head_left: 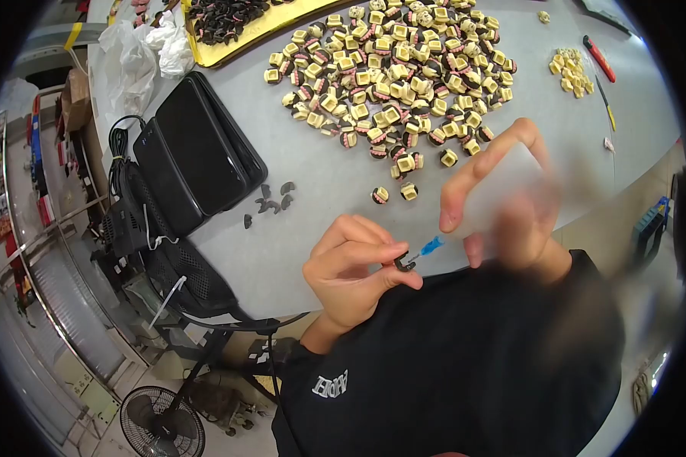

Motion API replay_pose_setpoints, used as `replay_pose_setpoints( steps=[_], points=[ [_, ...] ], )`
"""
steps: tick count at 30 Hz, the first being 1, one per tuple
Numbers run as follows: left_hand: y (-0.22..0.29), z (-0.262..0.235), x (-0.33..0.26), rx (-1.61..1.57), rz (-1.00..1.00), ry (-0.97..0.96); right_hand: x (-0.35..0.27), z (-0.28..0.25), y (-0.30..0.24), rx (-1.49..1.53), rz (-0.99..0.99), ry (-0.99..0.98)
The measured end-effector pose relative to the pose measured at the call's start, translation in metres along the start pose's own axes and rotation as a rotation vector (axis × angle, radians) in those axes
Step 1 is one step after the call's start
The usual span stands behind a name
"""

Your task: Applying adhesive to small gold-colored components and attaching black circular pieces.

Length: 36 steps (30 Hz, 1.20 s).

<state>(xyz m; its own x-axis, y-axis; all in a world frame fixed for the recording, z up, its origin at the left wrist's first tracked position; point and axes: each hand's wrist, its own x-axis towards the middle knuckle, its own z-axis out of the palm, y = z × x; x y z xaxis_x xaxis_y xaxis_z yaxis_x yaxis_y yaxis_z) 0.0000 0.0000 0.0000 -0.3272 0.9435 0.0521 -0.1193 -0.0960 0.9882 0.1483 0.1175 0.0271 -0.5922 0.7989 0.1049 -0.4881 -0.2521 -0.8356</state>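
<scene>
Dark curved piece (408,267), small, at four o'clock from centre, is pinched between the left hand's (351,266) thumb and forefinger; the right hand (522,225) curls at its two o'clock, grip too blurred to tell.

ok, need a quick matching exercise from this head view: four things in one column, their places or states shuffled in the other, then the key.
Things:
1. Blue tip
2. Fan
3. Tray
4. Red cutter

Places or states:
A. Yellow, holding a heap of dark parts
B. Beside the small pale pile
C. At the dark piece in the left hand
D. Lower left of the view

Pairs: 1-C, 2-D, 3-A, 4-B
</scene>
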Motion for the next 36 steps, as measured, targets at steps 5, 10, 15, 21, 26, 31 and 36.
replay_pose_setpoints(
  steps=[5, 10, 15, 21, 26, 31, 36],
  points=[
    [0.000, 0.004, 0.000, -0.021, -0.012, 0.015, 0.000, 0.000, 0.001, -0.027, -0.062, 0.009],
    [0.001, -0.001, 0.000, -0.063, -0.014, 0.000, 0.001, 0.004, 0.005, -0.044, -0.074, 0.012],
    [0.001, -0.004, 0.004, -0.064, 0.012, -0.004, 0.002, 0.003, 0.004, -0.095, -0.100, 0.031],
    [0.008, 0.004, 0.002, -0.077, 0.029, 0.025, 0.003, -0.020, -0.021, -0.104, -0.151, 0.095],
    [0.015, 0.016, 0.003, -0.092, 0.031, 0.088, 0.002, -0.070, -0.055, -0.236, -0.374, 0.201],
    [0.025, 0.033, 0.004, -0.104, 0.010, 0.135, -0.016, -0.097, -0.078, -0.714, -0.336, 0.545],
    [0.033, 0.045, 0.002, -0.015, 0.066, 0.059, -0.027, -0.110, -0.078, -0.915, -0.312, 0.488]
  ],
)
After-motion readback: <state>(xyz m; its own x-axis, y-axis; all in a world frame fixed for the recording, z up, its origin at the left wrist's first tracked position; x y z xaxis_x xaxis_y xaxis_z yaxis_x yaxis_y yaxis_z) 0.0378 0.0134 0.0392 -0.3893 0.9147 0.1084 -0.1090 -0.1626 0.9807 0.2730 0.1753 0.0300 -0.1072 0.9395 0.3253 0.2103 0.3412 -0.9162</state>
